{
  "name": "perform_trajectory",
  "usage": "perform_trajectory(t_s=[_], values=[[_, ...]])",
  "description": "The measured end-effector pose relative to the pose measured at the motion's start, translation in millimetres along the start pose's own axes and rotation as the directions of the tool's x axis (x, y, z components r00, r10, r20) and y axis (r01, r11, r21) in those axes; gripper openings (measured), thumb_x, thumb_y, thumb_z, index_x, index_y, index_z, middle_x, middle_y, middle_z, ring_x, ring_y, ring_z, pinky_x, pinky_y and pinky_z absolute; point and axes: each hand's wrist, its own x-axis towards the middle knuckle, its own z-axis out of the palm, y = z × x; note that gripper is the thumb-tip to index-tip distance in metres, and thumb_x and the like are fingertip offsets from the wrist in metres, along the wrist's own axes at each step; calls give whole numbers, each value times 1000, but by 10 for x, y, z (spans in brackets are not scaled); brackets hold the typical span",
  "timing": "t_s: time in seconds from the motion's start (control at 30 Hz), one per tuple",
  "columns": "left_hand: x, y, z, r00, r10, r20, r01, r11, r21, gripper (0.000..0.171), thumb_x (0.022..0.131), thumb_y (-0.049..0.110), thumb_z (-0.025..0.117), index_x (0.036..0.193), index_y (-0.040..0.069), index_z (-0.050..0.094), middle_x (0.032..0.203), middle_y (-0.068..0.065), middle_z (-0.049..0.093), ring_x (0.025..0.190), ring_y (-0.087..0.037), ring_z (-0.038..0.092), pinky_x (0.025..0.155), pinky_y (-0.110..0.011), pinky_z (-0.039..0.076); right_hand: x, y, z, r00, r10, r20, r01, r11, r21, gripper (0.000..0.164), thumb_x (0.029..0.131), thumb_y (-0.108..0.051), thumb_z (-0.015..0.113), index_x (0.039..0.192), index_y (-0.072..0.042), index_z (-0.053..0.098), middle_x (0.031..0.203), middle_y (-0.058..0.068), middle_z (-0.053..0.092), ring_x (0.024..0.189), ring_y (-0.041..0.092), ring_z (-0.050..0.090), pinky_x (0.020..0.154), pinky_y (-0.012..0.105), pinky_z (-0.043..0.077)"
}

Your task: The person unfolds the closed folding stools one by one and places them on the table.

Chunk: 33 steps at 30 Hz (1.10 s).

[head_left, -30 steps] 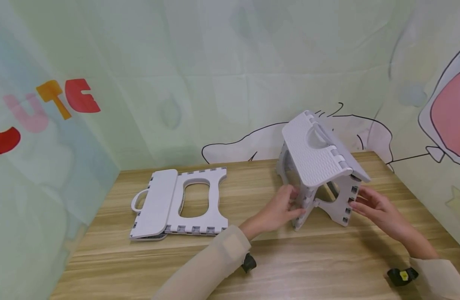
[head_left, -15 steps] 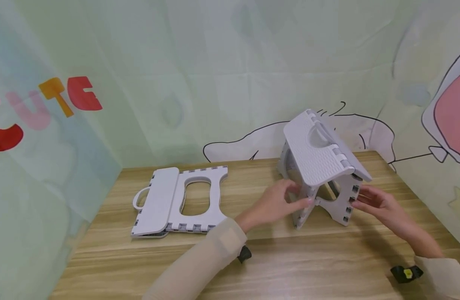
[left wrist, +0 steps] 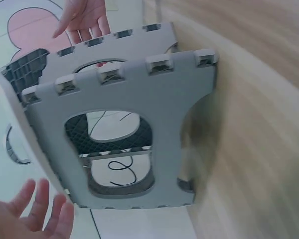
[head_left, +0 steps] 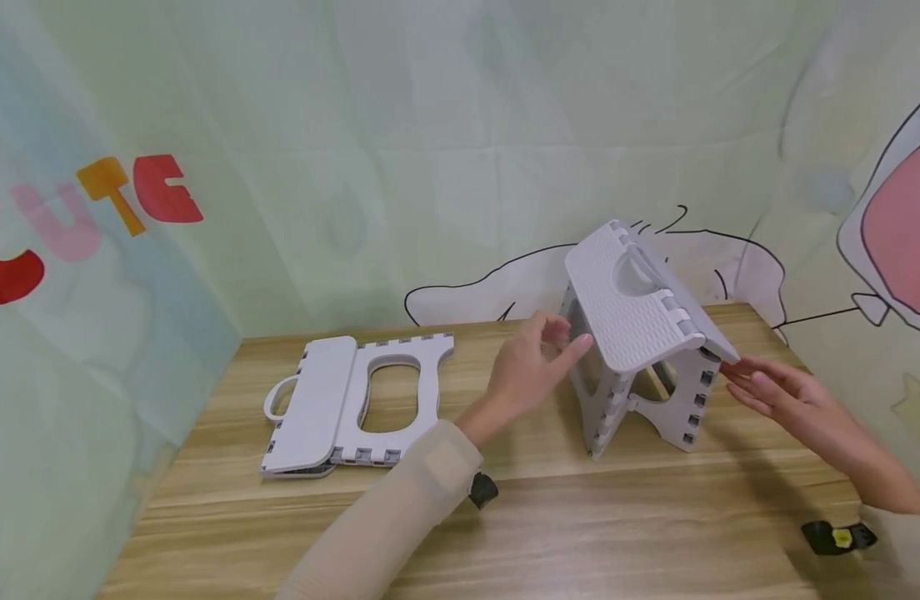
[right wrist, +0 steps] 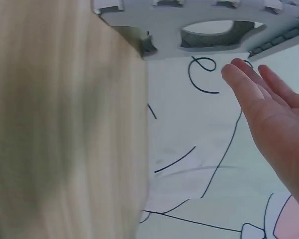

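Note:
A white folding step stool (head_left: 628, 321) stands on its legs at the right of the table, its two top halves sloping down from the middle like a roof. My left hand (head_left: 522, 371) is beside its left leg panel, fingers apart and gripping nothing. In the left wrist view, that hand (left wrist: 32, 214) lies near the edge of the stool's top (left wrist: 25, 134). On the other side my right hand (head_left: 812, 408) has its fingertips right at the lower edge of the right top half. Its fingers look extended in the right wrist view, beneath the stool (right wrist: 164, 35).
A second white folding stool (head_left: 313, 408) lies flatter on the left of the wooden table (head_left: 580, 533), its handle loop to the left and a cut-out leg panel to the right. A printed cloth backdrop (head_left: 460, 208) rises behind the table's far edge.
Both hands have left the stool's leg panels and risen toward the edges of its top, the left hand moving left, the right hand slightly right. The stool stays in place.

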Motion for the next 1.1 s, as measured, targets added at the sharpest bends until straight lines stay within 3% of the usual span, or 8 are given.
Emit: perform_trajectory(t_s=[0.2, 0.37, 0.53, 0.73, 0.83, 0.9, 1.03, 1.1], values=[[122, 84, -39, 999, 40, -9, -40, 999, 29, 62, 95, 49, 61, 141, 10, 50, 139, -4, 53, 130, -20, 47, 107, -40, 41, 82, -170, -36, 994, -41, -96, 26, 988, -152, 38, 109, -3, 33, 145, -1, 44, 139, -10, 55, 121, 0, 56, 94, 18, 47], [207, 180, -50, 998, 37, 47, -39, 997, 61, 74, 93, 56, 60, 152, 14, 40, 153, -4, 42, 140, -21, 37, 111, -48, 36, 171, -345, -55, 983, -53, -177, -28, 906, -423, 42, 109, -10, 36, 151, -4, 39, 146, -9, 49, 122, -9, 50, 93, 10, 43], [280, 272, -41, 994, 71, 84, -77, 995, 68, 79, 95, 55, 57, 157, 12, 31, 160, -4, 32, 146, -20, 29, 115, -47, 30, 287, -541, -59, 978, -29, -207, -90, 833, -546, 47, 109, -19, 41, 155, -15, 35, 153, -1, 45, 118, -15, 47, 90, 4, 41], [380, 344, -10, 989, 102, 105, -108, 992, 63, 84, 97, 55, 53, 158, 7, 23, 164, -8, 21, 150, -18, 17, 119, -43, 21, 487, -756, 5, 984, -36, -177, -80, 792, -605, 49, 109, -24, 40, 157, -28, 32, 157, -2, 39, 124, -13, 41, 106, 13, 31], [433, 353, 27, 990, 98, 103, -104, 993, 48, 84, 98, 55, 51, 158, 5, 21, 164, -9, 19, 150, -20, 15, 119, -44, 18, 625, -793, 88, 991, -60, -121, -25, 797, -603, 48, 109, -22, 39, 157, -24, 32, 158, 2, 37, 132, -6, 37, 107, 14, 29], [464, 347, 65, 990, 89, 106, -94, 995, 40, 85, 98, 56, 51, 158, 4, 20, 164, -9, 19, 150, -21, 16, 119, -44, 20, 723, -791, 155, 994, -73, -85, 7, 796, -605, 48, 109, -21, 39, 157, -19, 32, 159, 7, 35, 139, 6, 35, 98, 7, 32], [520, 342, 155, 991, 47, 125, -51, 998, 23, 89, 97, 61, 50, 160, 7, 17, 165, -5, 16, 150, -17, 14, 119, -42, 20, 880, -771, 269, 997, -52, -50, 14, 815, -579, 50, 109, -21, 40, 158, -17, 30, 161, 12, 28, 144, 35, 29, 114, 45, 34], [553, 358, 191, 990, 40, 135, -45, 999, 28, 91, 95, 64, 50, 160, 9, 16, 165, -4, 14, 150, -15, 11, 119, -39, 17, 933, -772, 301, 998, -44, -39, 13, 810, -586, 52, 109, -21, 41, 159, -18, 28, 160, 15, 29, 136, 39, 40, 108, 49, 41]])
